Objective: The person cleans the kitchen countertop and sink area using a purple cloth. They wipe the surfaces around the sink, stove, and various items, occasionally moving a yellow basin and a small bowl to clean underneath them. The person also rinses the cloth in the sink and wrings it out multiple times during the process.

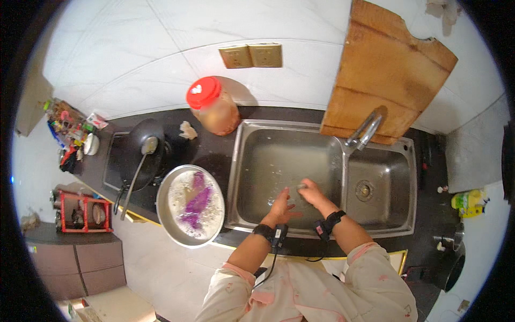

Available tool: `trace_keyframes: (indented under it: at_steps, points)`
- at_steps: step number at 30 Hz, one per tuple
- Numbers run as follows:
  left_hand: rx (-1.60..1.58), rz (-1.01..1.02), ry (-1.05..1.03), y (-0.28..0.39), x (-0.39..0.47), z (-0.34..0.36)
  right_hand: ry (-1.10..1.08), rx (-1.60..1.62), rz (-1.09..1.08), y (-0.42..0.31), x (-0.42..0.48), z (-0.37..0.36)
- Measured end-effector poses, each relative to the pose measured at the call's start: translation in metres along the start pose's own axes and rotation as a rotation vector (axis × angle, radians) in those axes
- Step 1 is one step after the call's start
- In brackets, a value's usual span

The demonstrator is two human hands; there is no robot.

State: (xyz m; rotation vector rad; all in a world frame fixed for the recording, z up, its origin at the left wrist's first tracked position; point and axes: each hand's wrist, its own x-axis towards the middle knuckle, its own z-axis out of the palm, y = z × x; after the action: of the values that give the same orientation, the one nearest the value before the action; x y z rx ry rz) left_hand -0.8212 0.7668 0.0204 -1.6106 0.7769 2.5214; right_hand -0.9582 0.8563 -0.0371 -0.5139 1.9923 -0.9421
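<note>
Both hands are over the larger left basin of a stainless steel double sink (pixel 234 177), which holds cloudy water. My left hand (pixel 283 207) is at the water with its fingers spread and nothing seen in it. To its right, my right hand (pixel 313 193) has its fingers curled around a small greyish thing (pixel 301 186) too indistinct to name. Left of the sink stands a round metal basin (pixel 161 201) with foamy liquid and a purple cloth-like thing (pixel 198 200) in it. A chrome faucet (pixel 367 129) rises between the two sink basins.
A red-lidded jar (pixel 213 105) stands behind the counter's middle. A wooden board (pixel 392 72) leans on the wall behind the faucet. At the left, a black wok (pixel 139 165) holds a metal ladle (pixel 136 177) whose handle sticks out over the front. A yellow bottle (pixel 470 203) is at the far right.
</note>
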Motion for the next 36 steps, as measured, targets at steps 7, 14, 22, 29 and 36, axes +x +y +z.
trace_keyframes:
  at_steps: [7,14,22,29,36]
  points:
    - [-0.187,0.097,-0.314,-0.010,0.047,-0.026,-0.218,0.372,-0.263,-0.084,-0.074,0.023]
    - [-0.253,0.051,-0.204,0.012,0.004,-0.018,0.231,-0.404,-0.135,-0.028,-0.001,0.012]
    - [-0.093,-0.029,-0.091,0.018,0.002,-0.078,0.514,-0.259,0.067,0.045,0.010,-0.011]
    - [-0.112,-0.118,-0.144,0.035,0.012,-0.051,-0.112,0.298,0.016,-0.023,-0.005,0.076]
    - [0.167,0.181,-0.348,0.006,0.063,-0.101,0.062,-0.087,-0.298,-0.095,-0.041,0.076]
